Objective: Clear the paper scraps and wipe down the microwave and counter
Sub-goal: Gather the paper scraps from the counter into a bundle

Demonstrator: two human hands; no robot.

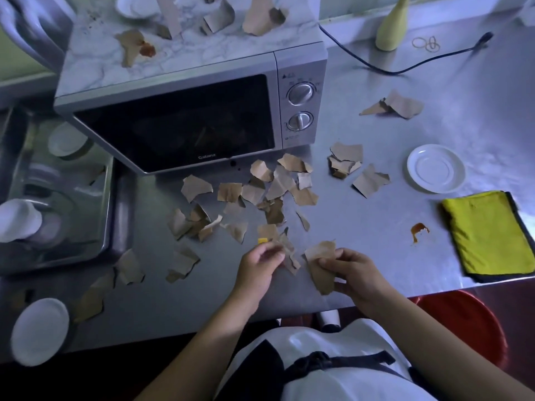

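Far to the left of the left hand (259, 267) a sink (110, 204) holds a white cup (18, 219) on its side, and a white plate (40, 331) sits on the counter (362, 221) below it, level with the person's forearm. Beyond the left hand, up and to its left, stands the microwave (179, 123) with its door closed. More torn brown pieces (257, 15) and a reddish smear (147, 50) lie on its marbled top. The paper scraps (231, 192) are scattered over the counter from the microwave's front edge down to both hands, with a few lying off to the left of the left hand near the sink. The left hand's fingers are curled, and its thumb and forefinger pinch a small scrap (289, 257). A tiny yellow bit (263, 241) lies just above its fingertips. Just beside it, the right hand (353, 273) pinches a large scrap (320, 267) between thumb and curled fingers, and the piece hangs toward the counter edge. To the right of the right hand and slightly beyond it is a brown stain (418, 230). Further right a folded yellow cloth (489, 233) lies flat, with a white saucer (435, 169) beyond it. A red bin (469, 328) shows below the counter edge, near the right forearm.
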